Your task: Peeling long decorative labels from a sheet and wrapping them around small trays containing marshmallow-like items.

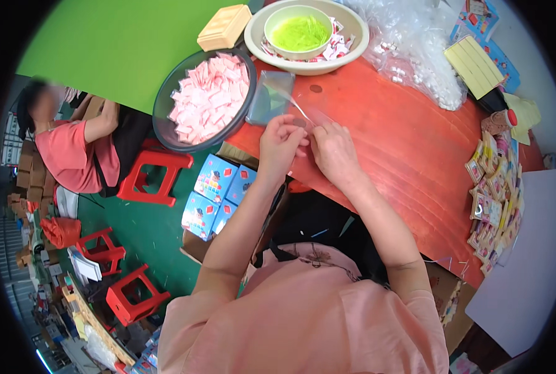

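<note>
Stools (156, 171) of red plastic stand on the green floor at far left, beside a seated person in a red shirt (72, 156) who leans toward the table edge. Next comes a dark round basin (165, 106) heaped with small pink sachets (210, 96), resting partly over the red table (402, 137) edge, and below it an open carton holds blue printed boxes (215, 193). Just right of the basin lies a stack of clear plastic bags (270, 96). The left hand (280, 144) and the right hand (333, 149) meet above the table's near edge, fingertips nearly touching, both pinching a clear plastic bag (306, 115) that is thin and hard to make out against the red surface; what, if anything, sits inside it cannot be told. Behind the hands a cream bowl (352, 31) holds a smaller bowl of bright green shreds (299, 32), with a tan block (223, 27) just beside it. Farther right lies a heap of clear bags (415, 56), then yellow sheets (474, 65), and along the table's right edge a row of filled packets (493, 199).
</note>
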`<state>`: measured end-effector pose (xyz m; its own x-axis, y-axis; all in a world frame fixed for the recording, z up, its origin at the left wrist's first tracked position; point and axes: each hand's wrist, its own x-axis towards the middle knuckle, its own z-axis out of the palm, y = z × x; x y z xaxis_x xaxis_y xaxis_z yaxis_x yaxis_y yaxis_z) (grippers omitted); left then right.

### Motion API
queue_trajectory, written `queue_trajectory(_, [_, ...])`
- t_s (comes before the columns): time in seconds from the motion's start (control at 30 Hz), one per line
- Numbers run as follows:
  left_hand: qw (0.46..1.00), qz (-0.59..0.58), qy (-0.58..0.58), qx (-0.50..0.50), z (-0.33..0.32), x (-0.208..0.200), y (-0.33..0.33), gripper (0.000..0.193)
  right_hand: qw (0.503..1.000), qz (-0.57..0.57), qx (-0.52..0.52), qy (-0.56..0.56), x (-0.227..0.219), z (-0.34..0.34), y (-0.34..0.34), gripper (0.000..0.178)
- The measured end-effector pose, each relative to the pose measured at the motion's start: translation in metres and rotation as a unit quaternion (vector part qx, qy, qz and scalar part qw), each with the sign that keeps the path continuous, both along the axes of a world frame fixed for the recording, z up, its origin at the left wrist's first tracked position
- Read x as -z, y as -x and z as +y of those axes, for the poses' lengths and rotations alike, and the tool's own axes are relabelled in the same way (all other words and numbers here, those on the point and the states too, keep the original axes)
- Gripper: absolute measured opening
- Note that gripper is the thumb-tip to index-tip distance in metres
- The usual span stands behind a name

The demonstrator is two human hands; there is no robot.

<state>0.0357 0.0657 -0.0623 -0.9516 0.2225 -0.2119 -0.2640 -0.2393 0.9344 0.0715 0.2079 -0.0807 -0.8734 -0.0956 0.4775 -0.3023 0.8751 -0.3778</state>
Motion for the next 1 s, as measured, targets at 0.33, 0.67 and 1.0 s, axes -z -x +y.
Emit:
queue_trajectory(0.33, [0.793,0.354,0.478,-0.132,-0.037,0.026,-0.007,0.058,0.982,0.133,0.119,0.056,-0.08,-0.004,-0.009,0.017])
queue_trajectory(0.67, [0.806,0.332,0.459,-0.171,-0.011,0.027,0.016,0.057,0.97,0.222,-0.024,-0.099,-0.088,-0.047,0.082,0.017])
queue_trajectory(1.0, [0.843,0.379,0.358,-0.131,-0.02,0.033,0.003,0.071,0.97,0.211,0.03,-0.117,-0.098,-0.034,0.118,0.01])
